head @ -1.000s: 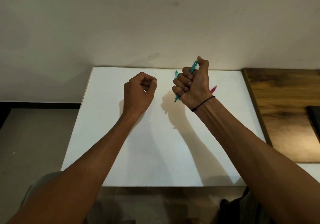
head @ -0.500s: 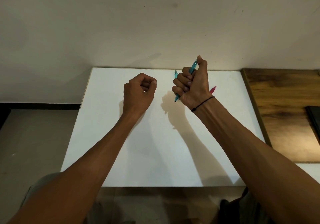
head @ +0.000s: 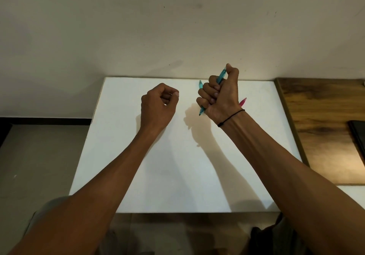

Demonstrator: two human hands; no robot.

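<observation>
My right hand [head: 221, 96] is raised over the far part of the white table [head: 177, 175], fingers curled round a teal pen [head: 220, 77] that runs through the fist, its tip poking out below. A second teal pen [head: 200, 84] shows just beyond my knuckles, and the end of a pink pen [head: 243, 101] peeks out behind the hand; whether these two lie on the table or are held is hidden. My left hand [head: 158, 106] hovers to the left in a fist, thumb against the index finger, with nothing visible in it.
A wooden board [head: 320, 128] adjoins the table's right edge, with a dark flat object [head: 358, 136] at the far right. A bare wall stands directly behind the table. The floor lies to the left.
</observation>
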